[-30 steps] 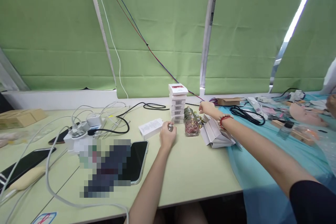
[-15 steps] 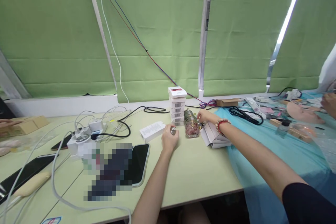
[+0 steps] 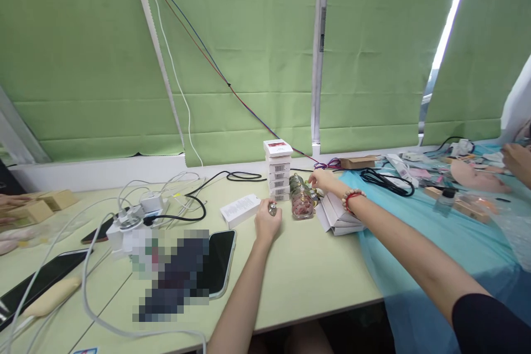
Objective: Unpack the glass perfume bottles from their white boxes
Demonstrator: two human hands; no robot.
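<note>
A small silver cap (image 3: 272, 209) is held in the closed fingers of the left hand (image 3: 267, 223), which rests on the pale green table (image 3: 307, 271). The grip and position match the frames from one second and half a second ago; only the camera view has shifted slightly.

The right hand (image 3: 322, 180) is placed at the far side of the clear jar (image 3: 301, 199), its fingers loosely bent and touching the jar's rim area. Whether anything is pinched between the fingertips cannot be told. One second ago this hand was raised a little farther back, near the red and blue wires; it has since been brought down and closer to the jar. A beaded bracelet (image 3: 352, 195) is worn on the right wrist.

The jar stands upright just beside the left hand, between a stack of white boxes (image 3: 279, 171) behind it and a pile of flat white cartons (image 3: 338, 213) to its right. A single white box (image 3: 240, 209) lies to the left of the left hand. A dark phone (image 3: 219, 254) lies nearer the table edge, and a white power strip (image 3: 126, 224) with cables is located farther left.

Another person's hand (image 3: 516, 157) is seen at the far right over a blue cloth (image 3: 435, 232).
</note>
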